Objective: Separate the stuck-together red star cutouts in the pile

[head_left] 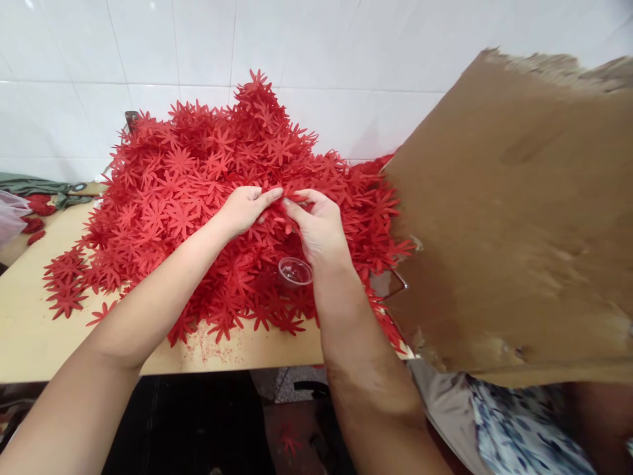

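Note:
A big heap of red flower-shaped cutouts point(182, 178) with narrow petals covers the middle of the table. Over its front slope my left hand point(247, 210) and my right hand point(320, 221) meet, thumbs almost touching. Both are closed, pinching a red flower cutout point(287, 198) between them; the fingers partly hide it, and it blends with the heap behind. Just below my right hand, a small clear plastic cup point(295, 271) sits among the cutouts.
A large brown cardboard sheet point(514, 218) stands at the right. Behind it a person's patterned clothing point(529, 422) shows. White tiled wall point(346, 46) backs the pale table point(30, 330). Some cutouts point(66, 280) lie left; one cutout point(289, 439) is on the floor.

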Demonstrator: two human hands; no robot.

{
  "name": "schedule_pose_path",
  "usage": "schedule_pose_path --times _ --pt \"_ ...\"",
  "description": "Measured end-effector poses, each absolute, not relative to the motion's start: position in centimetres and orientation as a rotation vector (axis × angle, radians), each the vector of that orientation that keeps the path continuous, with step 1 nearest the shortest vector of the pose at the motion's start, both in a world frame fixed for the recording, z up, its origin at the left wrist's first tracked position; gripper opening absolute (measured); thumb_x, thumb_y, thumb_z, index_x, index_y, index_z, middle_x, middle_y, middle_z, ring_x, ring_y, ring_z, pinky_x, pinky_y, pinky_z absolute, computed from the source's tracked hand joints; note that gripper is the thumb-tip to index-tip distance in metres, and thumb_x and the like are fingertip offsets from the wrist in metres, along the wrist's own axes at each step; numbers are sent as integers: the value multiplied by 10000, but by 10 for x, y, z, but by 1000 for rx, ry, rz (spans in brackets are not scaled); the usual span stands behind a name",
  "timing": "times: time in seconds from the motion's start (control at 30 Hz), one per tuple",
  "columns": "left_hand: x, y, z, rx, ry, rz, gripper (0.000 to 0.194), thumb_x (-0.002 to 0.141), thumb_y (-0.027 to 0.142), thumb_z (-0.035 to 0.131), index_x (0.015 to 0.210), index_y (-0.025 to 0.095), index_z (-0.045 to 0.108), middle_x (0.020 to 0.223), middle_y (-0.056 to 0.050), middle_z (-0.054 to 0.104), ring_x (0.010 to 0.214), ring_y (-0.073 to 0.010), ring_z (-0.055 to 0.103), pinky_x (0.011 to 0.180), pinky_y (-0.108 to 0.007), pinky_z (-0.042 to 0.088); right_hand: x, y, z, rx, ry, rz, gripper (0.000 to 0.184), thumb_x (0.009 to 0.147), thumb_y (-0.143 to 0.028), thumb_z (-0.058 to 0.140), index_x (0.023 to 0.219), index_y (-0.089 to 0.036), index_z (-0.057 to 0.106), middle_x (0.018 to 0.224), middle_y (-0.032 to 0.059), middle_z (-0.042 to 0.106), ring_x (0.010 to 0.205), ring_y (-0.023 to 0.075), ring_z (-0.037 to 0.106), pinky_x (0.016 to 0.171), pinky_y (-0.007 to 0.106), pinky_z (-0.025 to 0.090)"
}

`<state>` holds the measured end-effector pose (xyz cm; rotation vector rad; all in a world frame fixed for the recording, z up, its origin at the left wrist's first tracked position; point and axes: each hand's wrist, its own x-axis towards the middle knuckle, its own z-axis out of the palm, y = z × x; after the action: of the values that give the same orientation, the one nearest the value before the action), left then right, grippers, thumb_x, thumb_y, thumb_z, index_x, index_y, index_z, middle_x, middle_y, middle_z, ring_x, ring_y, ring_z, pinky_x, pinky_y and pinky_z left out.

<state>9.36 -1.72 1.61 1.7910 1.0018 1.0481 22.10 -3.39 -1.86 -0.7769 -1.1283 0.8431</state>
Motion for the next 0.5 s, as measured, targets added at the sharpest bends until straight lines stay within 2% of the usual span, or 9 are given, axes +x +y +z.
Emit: schedule_pose_path --times 0.17,0.27,0.37,0.43,0.5 --pt "90 -27 25 1812 910 986 261 794 72 517 541 124 479 453 69 431 438 -27 353 519 -203 281 223 -28 -23 -834 -1039 728 361 507 -398 787 663 -170 556 625 -64 568 578 42 509 604 200 437" --pt "88 -26 26 1896 1033 1024 308 807 118 506 509 139 435 428 69 413 422 -32 334 511 -212 279 227 -29 -18 -853 -943 711 275 603 -314 742 682 -179 516 609 -77 541 540 34 501 549 179 436" --pt "80 -18 22 1981 1210 1131 349 827 209 494 502 158 377 430 65 394 427 -41 326 514 -216 292 236 -32 -13 -879 -785 763 220 683 -262 667 682 -189 459 538 -93 484 414 29 432 394 153 349" --pt "74 -10 19 2032 1300 1181 272 819 219 491 560 151 443 498 44 467 492 -62 415 568 -221 359 240 -34 -12 -893 -739 791 215 669 -237 667 678 -190 457 510 -102 469 373 26 399 349 146 305" --pt "70 -5 17 2130 1350 1193 91 779 176 514 752 121 582 710 -14 614 689 -115 558 712 -261 441 239 -36 -14 -878 -766 816 232 613 -236 708 683 -185 493 527 -99 492 392 24 420 361 145 323"
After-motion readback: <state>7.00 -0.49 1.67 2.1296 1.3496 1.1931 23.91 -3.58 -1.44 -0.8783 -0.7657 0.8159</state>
